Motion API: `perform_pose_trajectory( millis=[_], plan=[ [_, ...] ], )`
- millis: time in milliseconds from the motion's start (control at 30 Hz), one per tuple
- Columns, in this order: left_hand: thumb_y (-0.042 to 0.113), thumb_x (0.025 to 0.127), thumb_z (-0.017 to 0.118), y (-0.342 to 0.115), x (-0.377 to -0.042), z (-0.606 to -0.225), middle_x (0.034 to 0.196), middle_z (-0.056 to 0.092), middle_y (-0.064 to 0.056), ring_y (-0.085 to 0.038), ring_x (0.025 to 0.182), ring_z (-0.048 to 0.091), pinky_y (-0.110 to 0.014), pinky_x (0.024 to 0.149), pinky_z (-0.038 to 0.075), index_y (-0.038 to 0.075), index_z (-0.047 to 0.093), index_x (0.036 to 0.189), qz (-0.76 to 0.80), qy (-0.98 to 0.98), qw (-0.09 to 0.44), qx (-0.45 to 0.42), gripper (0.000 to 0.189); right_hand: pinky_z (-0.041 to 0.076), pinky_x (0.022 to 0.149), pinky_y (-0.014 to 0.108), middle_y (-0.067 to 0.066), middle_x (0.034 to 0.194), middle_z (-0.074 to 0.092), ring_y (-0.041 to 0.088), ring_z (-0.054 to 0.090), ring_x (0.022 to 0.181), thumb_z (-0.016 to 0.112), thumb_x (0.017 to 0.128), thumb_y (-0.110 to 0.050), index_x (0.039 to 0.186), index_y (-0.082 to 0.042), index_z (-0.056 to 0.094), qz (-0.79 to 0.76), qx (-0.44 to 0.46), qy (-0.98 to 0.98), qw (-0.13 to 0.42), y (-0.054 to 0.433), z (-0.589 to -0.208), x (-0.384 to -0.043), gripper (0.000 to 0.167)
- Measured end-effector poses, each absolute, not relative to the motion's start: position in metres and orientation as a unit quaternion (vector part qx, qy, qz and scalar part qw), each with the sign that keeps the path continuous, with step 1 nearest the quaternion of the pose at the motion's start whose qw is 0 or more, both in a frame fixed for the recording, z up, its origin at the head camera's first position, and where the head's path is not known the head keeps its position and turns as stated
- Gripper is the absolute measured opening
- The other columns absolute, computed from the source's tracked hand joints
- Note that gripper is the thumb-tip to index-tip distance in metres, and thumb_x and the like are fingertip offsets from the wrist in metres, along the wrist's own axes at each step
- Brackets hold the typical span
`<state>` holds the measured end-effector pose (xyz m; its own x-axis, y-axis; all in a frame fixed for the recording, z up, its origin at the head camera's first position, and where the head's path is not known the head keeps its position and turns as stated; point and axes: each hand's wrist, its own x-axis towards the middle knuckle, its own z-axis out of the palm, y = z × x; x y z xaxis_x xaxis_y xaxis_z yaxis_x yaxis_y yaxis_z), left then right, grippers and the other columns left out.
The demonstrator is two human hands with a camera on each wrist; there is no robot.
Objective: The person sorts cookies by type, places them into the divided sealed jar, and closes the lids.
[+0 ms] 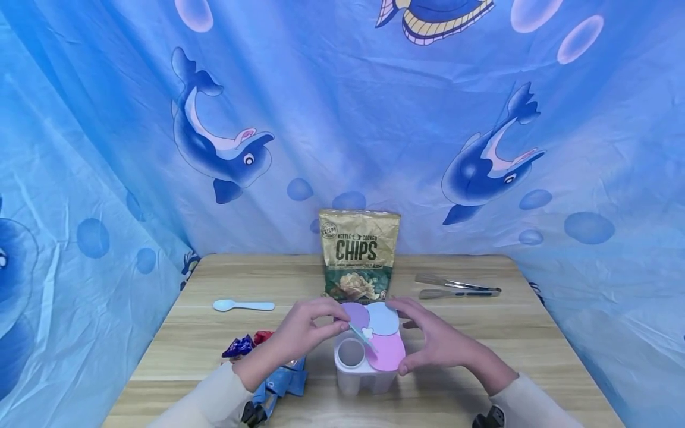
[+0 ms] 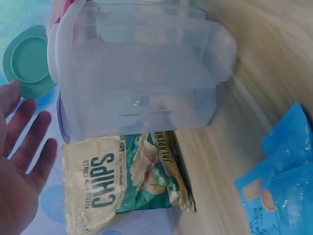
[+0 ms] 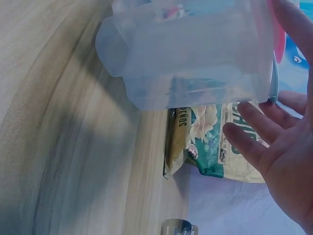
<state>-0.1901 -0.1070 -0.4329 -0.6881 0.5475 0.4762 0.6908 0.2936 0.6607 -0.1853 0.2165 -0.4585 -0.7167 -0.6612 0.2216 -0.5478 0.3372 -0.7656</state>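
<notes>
A translucent four-lobed storage container [image 1: 349,380] stands upright on the table. Purple [image 1: 355,312], light blue [image 1: 383,318] and pink [image 1: 387,353] petal lids cover three of its compartments. The front-left round opening [image 1: 351,352] is uncovered. Above it, my left hand [image 1: 307,333] pinches the edge of the green lid [image 2: 32,61], which is tilted up beside the white flower-shaped centre [image 1: 367,333]. My right hand [image 1: 436,342] holds the container's right side at the top, thumb by the pink lid and fingers by the light blue one.
A chips bag [image 1: 360,255] stands behind the container. Tongs [image 1: 460,286] lie at the back right, and a light blue spoon [image 1: 243,305] at the left. Partly under my left forearm are blue packets [image 1: 280,380] and purple [image 1: 238,346] and red [image 1: 262,337] wrapped pieces.
</notes>
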Motion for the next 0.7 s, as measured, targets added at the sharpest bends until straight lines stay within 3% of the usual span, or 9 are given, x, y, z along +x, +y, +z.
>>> perform_pose_trajectory(
  millis=[233,433,600,700],
  plan=[
    [0.028,0.096,0.073,-0.103,-0.193,-0.428,0.101,0.075,0.014,-0.004,0.092,0.068,-0.027,0.079,0.058,0.018,0.079,0.107,-0.445,-0.826,0.024,-0.345,0.016,0.049,0.105,0.056,0.006,0.162,0.037,0.031,0.045,0.142,0.097,0.066,-0.037,0.158,-0.014,0.037,-0.423,-0.365,0.827,0.061,0.216,-0.455,-0.183,0.112],
    [0.032,0.096,0.073,-0.103,-0.197,-0.426,0.095,0.075,0.017,-0.003,0.087,0.067,-0.026,0.075,0.056,0.021,0.080,0.106,-0.429,-0.843,0.004,-0.325,0.017,0.045,0.107,0.064,-0.001,0.159,0.042,0.033,0.046,0.142,0.091,0.067,-0.055,0.154,-0.025,0.045,-0.368,-0.326,0.871,-0.006,0.215,-0.447,-0.174,0.103],
    [0.034,0.096,0.073,-0.104,-0.198,-0.422,0.091,0.074,0.017,-0.004,0.083,0.067,-0.025,0.072,0.055,0.020,0.080,0.106,-0.425,-0.847,-0.009,-0.318,0.019,0.059,0.091,0.044,-0.002,0.137,0.063,0.019,0.063,0.120,0.086,0.082,-0.042,0.139,-0.017,0.063,-0.399,-0.334,0.850,-0.076,0.206,-0.435,-0.166,0.066],
    [0.035,0.096,0.073,-0.103,-0.198,-0.421,0.091,0.074,0.016,-0.003,0.083,0.067,-0.025,0.072,0.055,0.020,0.080,0.105,-0.425,-0.848,-0.011,-0.317,0.019,0.061,0.081,0.035,-0.001,0.122,0.072,0.016,0.070,0.106,0.084,0.086,-0.034,0.127,-0.011,0.071,-0.427,-0.340,0.834,-0.082,0.197,-0.430,-0.159,0.049]
  ],
)
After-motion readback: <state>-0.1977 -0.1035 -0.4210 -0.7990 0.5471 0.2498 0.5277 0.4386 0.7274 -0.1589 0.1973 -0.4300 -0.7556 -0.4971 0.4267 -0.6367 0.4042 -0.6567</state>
